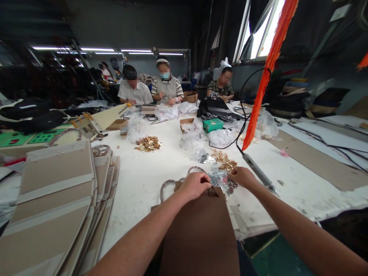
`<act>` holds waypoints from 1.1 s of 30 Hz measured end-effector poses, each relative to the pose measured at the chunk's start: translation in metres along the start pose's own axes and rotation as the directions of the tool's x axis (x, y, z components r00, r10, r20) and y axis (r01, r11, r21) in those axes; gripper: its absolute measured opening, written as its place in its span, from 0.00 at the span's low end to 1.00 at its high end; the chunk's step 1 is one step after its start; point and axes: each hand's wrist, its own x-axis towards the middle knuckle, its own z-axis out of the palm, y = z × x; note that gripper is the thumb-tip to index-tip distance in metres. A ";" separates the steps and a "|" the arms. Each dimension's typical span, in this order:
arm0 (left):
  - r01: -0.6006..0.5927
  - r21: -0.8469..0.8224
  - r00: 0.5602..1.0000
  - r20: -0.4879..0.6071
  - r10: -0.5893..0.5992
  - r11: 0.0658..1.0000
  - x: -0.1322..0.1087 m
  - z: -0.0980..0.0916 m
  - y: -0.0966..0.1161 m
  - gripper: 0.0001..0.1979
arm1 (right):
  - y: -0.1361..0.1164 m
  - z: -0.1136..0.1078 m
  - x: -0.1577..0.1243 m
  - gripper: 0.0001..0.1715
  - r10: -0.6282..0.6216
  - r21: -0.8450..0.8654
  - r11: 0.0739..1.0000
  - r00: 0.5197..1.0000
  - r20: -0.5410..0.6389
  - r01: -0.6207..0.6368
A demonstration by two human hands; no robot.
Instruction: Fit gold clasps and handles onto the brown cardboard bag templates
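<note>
A brown bag panel (201, 230) stretches from my lap onto the table edge, with curved handles (164, 188) at its far end. My left hand (199, 185) is closed in a pinch at the panel's top edge, beside a small slit or tab. My right hand (240, 177) is at the near side of a pile of gold metal fittings (227, 163), fingers pressed together; what is in them is hidden. Small silver parts (220, 179) on clear plastic lie between the two hands. A grey pen-shaped electric tool (260, 172) rests right of my right hand.
Stacked beige panels (57, 191) cover the table's left side. Another gold fittings pile (151, 143), plastic bags (193, 145) and a green box (212, 125) lie farther back. An orange wrapped cord (263, 84) hangs on the right. Co-workers (166, 86) sit across the table.
</note>
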 end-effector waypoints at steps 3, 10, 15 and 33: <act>-0.019 -0.015 1.000 -0.007 0.019 1.000 0.005 0.004 -0.002 0.07 | -0.009 -0.010 -0.013 0.14 -0.028 0.066 0.997 0.999 -0.019 0.029; -0.034 -0.055 0.999 -0.021 0.033 0.998 0.014 0.014 -0.011 0.09 | -0.055 0.009 -0.097 0.13 -0.184 0.590 0.805 0.970 0.158 0.057; -0.021 -0.012 1.000 -0.005 0.021 1.000 0.017 0.020 -0.005 0.10 | -0.076 0.043 -0.121 0.07 -0.176 0.385 0.915 0.979 0.102 0.125; 0.051 0.115 0.998 -0.052 -0.046 0.992 0.017 0.021 -0.002 0.18 | -0.083 0.049 -0.097 0.14 -0.119 0.813 0.581 0.983 0.140 -0.045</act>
